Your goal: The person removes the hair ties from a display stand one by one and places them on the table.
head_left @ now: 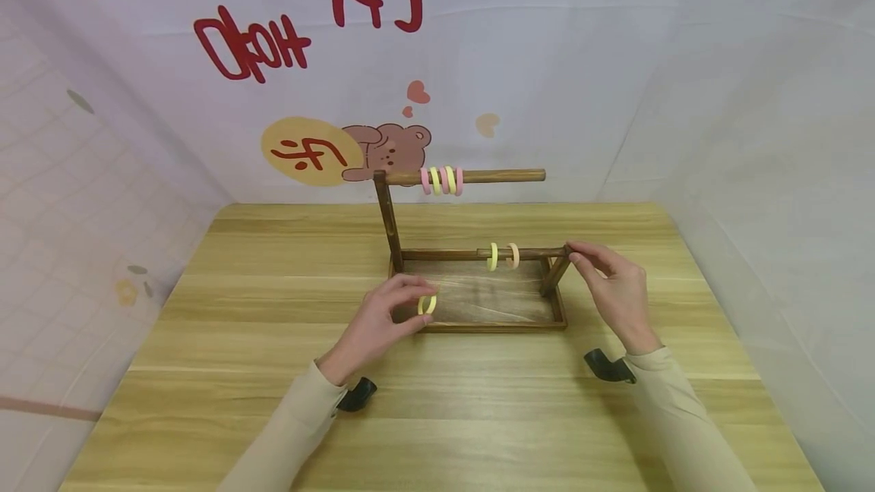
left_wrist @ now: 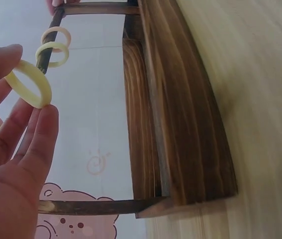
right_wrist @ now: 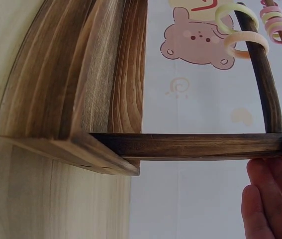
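Note:
A yellow ring [head_left: 427,304] is pinched upright between thumb and fingers of the left hand [head_left: 383,317], above the front left of the wooden stand [head_left: 492,327]. In the left wrist view the held ring [left_wrist: 30,85] is near the free end of the lower rod [left_wrist: 44,59]. That rod carries a yellow ring [head_left: 492,257] and an orange ring [head_left: 513,256]. The right hand [head_left: 615,287] grips the top of the short right post, thumb and fingertips at the rod's joint; in the right wrist view this hand [right_wrist: 272,194] holds the post's end.
Behind, the higher rod [head_left: 506,175] reaches right from the tall left post [head_left: 389,222] and bears several pink and yellow rings [head_left: 446,181]. The stand's tray base rests on the wooden table [head_left: 273,272]. A printed white cloth [head_left: 547,59] hangs behind.

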Action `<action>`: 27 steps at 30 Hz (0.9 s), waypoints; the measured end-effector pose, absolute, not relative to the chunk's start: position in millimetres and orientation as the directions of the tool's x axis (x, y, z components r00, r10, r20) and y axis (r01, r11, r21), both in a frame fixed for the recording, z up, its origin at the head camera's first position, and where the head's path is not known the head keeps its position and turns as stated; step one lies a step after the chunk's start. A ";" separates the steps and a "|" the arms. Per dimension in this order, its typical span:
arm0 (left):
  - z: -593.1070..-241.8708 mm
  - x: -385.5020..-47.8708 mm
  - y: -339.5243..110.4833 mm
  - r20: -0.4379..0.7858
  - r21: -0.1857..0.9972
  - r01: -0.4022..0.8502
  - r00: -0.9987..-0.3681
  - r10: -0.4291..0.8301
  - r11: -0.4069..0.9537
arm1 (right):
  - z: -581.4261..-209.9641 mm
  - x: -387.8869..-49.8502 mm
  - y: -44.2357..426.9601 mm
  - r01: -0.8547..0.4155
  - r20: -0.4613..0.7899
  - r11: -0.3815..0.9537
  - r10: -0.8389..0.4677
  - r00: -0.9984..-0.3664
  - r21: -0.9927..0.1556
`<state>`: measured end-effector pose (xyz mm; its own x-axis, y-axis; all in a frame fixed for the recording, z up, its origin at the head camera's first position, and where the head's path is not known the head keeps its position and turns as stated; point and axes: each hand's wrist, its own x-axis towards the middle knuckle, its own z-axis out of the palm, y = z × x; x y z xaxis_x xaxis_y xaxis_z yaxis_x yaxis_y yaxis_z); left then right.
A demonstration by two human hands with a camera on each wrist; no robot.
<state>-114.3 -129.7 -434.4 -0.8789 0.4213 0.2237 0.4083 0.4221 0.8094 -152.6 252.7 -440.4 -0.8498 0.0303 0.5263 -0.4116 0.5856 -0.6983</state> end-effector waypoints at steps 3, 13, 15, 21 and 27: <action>-436.1 -111.3 -133.1 0.243 0.766 0.454 -0.860 0.448 0.456 | -440.8 -152.8 252.9 -0.415 0.528 0.581 0.029 -0.849 -0.700; -439.1 -102.7 -141.3 0.236 0.699 0.504 -0.833 0.501 0.508 | -441.0 -152.7 252.3 -0.417 0.519 0.555 0.031 -0.854 -0.720; -438.8 -100.8 -142.2 0.236 0.669 0.519 -0.827 0.510 0.532 | -440.6 -152.6 252.0 -0.417 0.516 0.547 0.033 -0.856 -0.726; -439.7 -96.2 -145.6 0.259 0.596 0.589 -0.784 0.564 0.545 | -438.6 -151.8 250.8 -0.406 0.505 0.541 0.039 -0.863 -0.736; -443.6 -91.3 -149.7 0.263 0.571 0.615 -0.764 0.589 0.543 | -438.1 -151.5 250.4 -0.399 0.498 0.544 0.041 -0.866 -0.738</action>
<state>-91.3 -149.7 -443.6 -0.7640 0.5894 0.2625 0.6154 0.5434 0.5709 -151.5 250.4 -438.1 -0.8661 0.0412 0.4981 -0.3986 0.5445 -0.7380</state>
